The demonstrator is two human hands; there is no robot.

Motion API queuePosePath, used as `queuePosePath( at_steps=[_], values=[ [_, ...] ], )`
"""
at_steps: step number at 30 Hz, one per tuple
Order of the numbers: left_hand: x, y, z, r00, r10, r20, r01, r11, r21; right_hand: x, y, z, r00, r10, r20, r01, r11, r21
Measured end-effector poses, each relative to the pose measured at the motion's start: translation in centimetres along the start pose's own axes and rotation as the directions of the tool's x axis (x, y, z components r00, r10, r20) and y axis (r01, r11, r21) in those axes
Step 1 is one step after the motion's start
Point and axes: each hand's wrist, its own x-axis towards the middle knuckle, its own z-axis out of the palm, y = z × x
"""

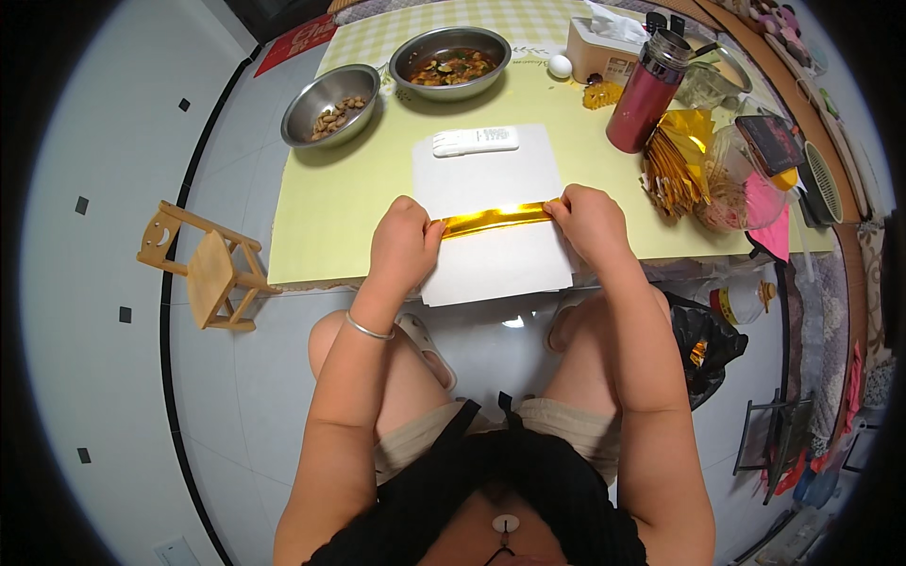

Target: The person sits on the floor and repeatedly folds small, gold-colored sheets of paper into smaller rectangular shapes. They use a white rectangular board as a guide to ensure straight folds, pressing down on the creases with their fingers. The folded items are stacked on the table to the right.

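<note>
A shiny gold foil strip (494, 218) lies across a white sheet of paper (491, 179) on the yellow-green table (330, 208). My left hand (404, 241) pinches the strip's left end, and my right hand (591, 223) pinches its right end. Both hands rest on the paper near the table's front edge. A silver bangle sits on my left wrist.
A white remote (475, 141) lies on the paper's far end. Two steel bowls (330, 104) (450, 61) with food, an egg (560, 65), a tissue box (604, 47), a red flask (645, 92) and a pile of gold strips (675, 160) stand behind. A small wooden stool (203, 267) is on the left floor.
</note>
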Motion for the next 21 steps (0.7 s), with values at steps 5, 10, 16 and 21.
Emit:
queuePosePath(
  at_steps=[5, 10, 16, 21],
  values=[
    [0.2, 0.6, -0.7, 0.988, -0.082, 0.13, 0.074, 0.995, 0.064, -0.1, -0.1, -0.2, 1.0, -0.009, 0.013, 0.009, 1.0, -0.014],
    [0.9, 1.3, -0.5, 0.904, 0.4, 0.148, -0.426, 0.868, 0.254, -0.7, -1.3, -0.5, 0.993, -0.085, -0.083, 0.075, 0.991, -0.113],
    [1.1, 1.8, -0.5, 0.864, 0.37, 0.342, -0.48, 0.813, 0.331, -2.0, -0.8, 4.7, 0.659, -0.731, -0.176, 0.686, 0.68, -0.259],
    [-1.0, 0.4, -2.2, 0.88, 0.251, 0.403, -0.384, 0.876, 0.292, -3.8, 0.2, 3.6, 0.789, -0.612, 0.053, 0.613, 0.776, -0.149]
  ],
)
